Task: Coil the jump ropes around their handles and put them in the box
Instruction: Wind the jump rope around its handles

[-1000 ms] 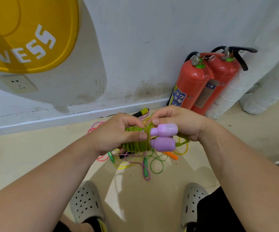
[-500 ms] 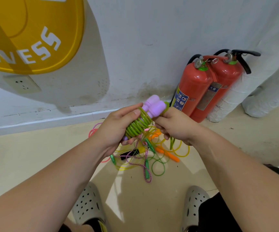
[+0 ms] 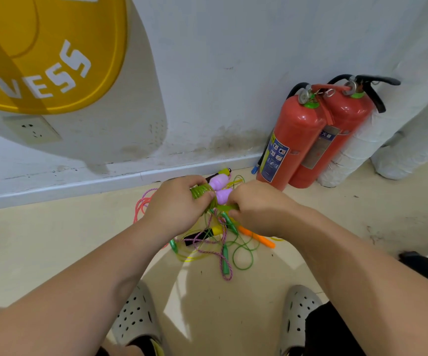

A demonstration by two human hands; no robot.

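The left hand [image 3: 179, 206] is clasping the green coil [image 3: 201, 192], its grip curling over the turns and holding the bundle above the floor [image 3: 66, 240]. Two purple handles [image 3: 220, 188] are sticking out of that grip side by side, their long axis running rightward and up toward the wall [image 3: 233, 73]. Just right, the right hand [image 3: 261, 209], nearer the loose end, is pinching the green tail [image 3: 227, 207] below the handles. Underneath, one tangled pile [image 3: 207, 245] is lying with two black-and-yellow handles [image 3: 202, 235] showing; no box is appearing. Two fire extinguishers [image 3: 292, 140] are standing far right.
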